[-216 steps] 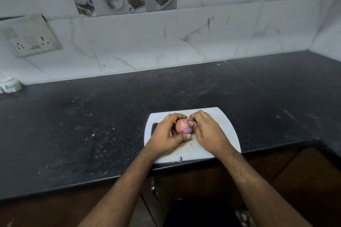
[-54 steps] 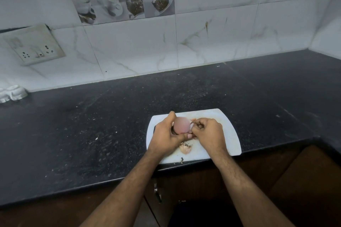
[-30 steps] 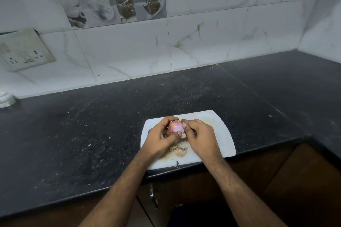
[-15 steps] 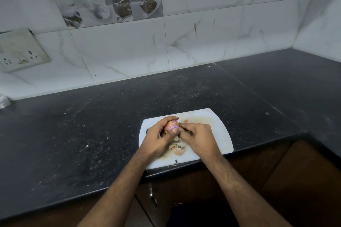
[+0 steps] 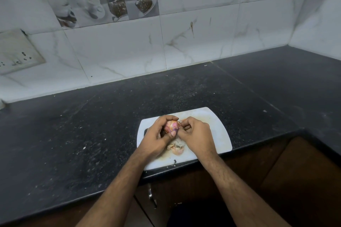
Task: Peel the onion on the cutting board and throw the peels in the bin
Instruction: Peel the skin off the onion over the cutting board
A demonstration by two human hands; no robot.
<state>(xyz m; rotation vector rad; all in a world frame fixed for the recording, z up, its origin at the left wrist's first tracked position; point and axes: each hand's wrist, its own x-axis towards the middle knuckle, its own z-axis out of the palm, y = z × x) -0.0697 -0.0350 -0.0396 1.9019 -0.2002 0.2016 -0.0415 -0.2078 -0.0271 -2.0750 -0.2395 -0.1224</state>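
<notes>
counter: black speckled stone counter (image 5: pixel 92 134) runs along a wall of white marble-look tiles (image 5: pixel 203 33) and turns a corner at the right; pale crumbs are scattered over it.
wall fittings: a switch and socket plate (image 5: pixel 16 53) at the left; a band of tiles printed with cups (image 5: pixel 103 0) up top.
cutting board: white cutting board (image 5: pixel 219 131) lies at the counter's front edge, stained brownish, its left part hidden under the hands.
onion: pinkish-purple onion (image 5: pixel 171 127) is held just above the board, partly covered by fingers.
left hand: left hand (image 5: pixel 156 138) curls round the onion, thumb pressed on its near side.
right hand: right hand (image 5: pixel 195 134) has its fingers bent, fingertips pinching at the onion's right side; what they pinch is too small to tell.
peels: a small heap of peels (image 5: pixel 176 148) lies on the board between the wrists.
below: dark wooden cabinet doors (image 5: pixel 276 180) with a metal handle (image 5: pixel 152 197).
</notes>
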